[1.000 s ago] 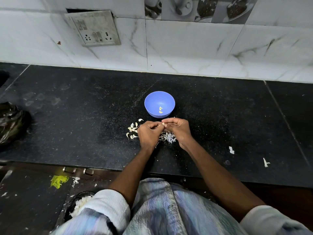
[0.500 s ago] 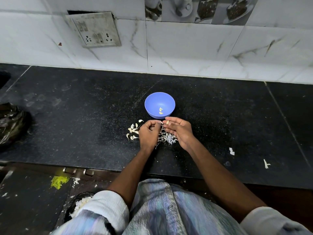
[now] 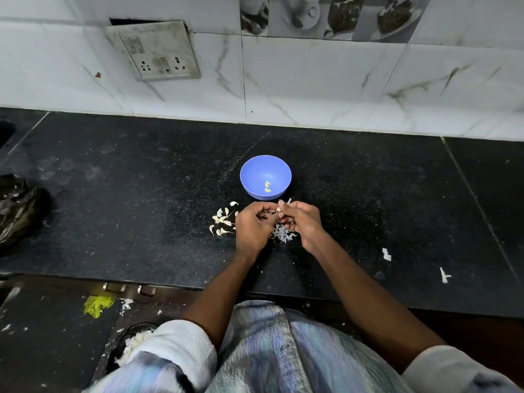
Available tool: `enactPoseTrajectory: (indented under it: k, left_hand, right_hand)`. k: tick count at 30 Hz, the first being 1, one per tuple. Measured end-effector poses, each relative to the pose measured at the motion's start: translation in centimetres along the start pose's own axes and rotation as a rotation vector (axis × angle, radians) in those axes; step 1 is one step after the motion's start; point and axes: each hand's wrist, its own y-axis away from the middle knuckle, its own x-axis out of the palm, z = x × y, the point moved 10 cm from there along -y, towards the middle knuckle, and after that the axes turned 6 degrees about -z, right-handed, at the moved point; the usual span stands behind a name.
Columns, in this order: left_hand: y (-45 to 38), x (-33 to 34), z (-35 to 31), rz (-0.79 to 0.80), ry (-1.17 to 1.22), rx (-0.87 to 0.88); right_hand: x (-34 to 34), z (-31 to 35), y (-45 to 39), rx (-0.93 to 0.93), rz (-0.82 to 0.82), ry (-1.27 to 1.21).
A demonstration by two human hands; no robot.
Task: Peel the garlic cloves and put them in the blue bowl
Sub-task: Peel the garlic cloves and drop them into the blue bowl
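Note:
The blue bowl (image 3: 249,171) stands on the black counter with two peeled cloves (image 3: 267,186) inside. Just in front of it my left hand (image 3: 253,226) and my right hand (image 3: 302,222) meet, fingers curled. My right hand pinches a small garlic clove (image 3: 281,205) at its fingertips, with a strip of skin sticking up. My left hand's fingertips touch the same clove. A heap of unpeeled cloves (image 3: 222,221) lies left of my left hand. Loose white skins (image 3: 282,234) lie under and between my hands.
Two white scraps (image 3: 386,254) lie on the counter (image 3: 113,208) to the right. A black plastic bag (image 3: 19,208) sits at the left edge. The tiled wall with a switch plate (image 3: 156,51) rises behind. The counter's front edge runs just below my wrists.
My hands have stayed in front of the bowl, working the clove. My right hand's fingers spread briefly and have curled back onto the clove, and a strip of skin now sticks up.

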Motion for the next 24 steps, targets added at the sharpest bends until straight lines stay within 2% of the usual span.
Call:
enactPoseTrajectory:
  k: [4, 8, 13, 19, 24]
  left_hand:
    - [-0.2, -0.1, 0.5, 0.003, -0.016, -0.013]
    - [-0.2, -0.7, 2.1, -0.053, 0.017, -0.122]
    - [-0.1, -1.0, 3.9, -0.078, -0.004, -0.217]
    - [-0.3, -0.1, 5.1, 0.026, -0.11, -0.252]
    - [-0.8, -0.4, 4.0, 0.022, -0.234, -0.21]
  right_hand:
    - [0.1, 0.1, 0.1, -0.025, 0.007, 0.089]
    - [-1.0, 1.8, -0.1, -0.254, -0.103, 0.332]
    - [1.3, 3.1, 0.6, -0.442, 0.068, 0.495]
    - [2.4, 3.0, 0.2, -0.475, 0.059, 0.575]
    - [3.1, 3.3, 0.0, -0.509, 0.007, 0.685]
